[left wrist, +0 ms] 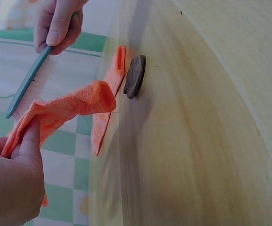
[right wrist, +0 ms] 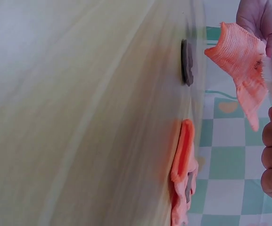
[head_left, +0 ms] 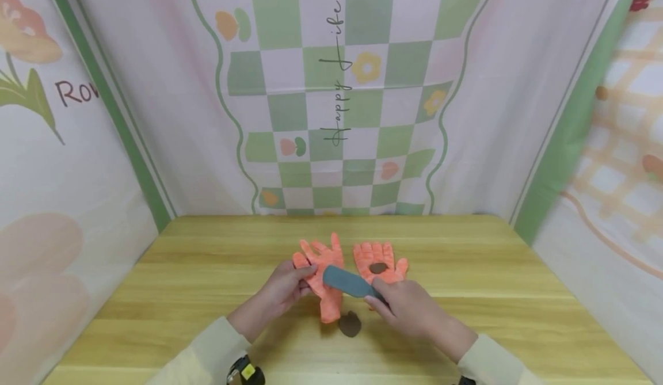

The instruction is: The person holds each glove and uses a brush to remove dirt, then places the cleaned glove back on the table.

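Observation:
My left hand (head_left: 282,288) pinches an orange knit glove (head_left: 331,309) by its side, thumb on top, and holds it raised off the table. My right hand (head_left: 412,310) grips the handle of a teal brush (head_left: 347,281), its flat back facing up over that glove. Pale bristles show under the brush (left wrist: 29,82) in the left wrist view, pointing at the glove. A dark smudge marks the held glove (right wrist: 242,56) in the right wrist view. A second orange glove (head_left: 369,254) lies flat on the table, with a brown flat lump (head_left: 378,268) on it.
Another brown lump (head_left: 350,324) lies on the wood-grain table (head_left: 445,241), near the held glove's cuff. A green-and-white checked curtain (head_left: 326,103) hangs behind the table, with printed cloths at both sides. A dark device (head_left: 246,371) is strapped at the left wrist.

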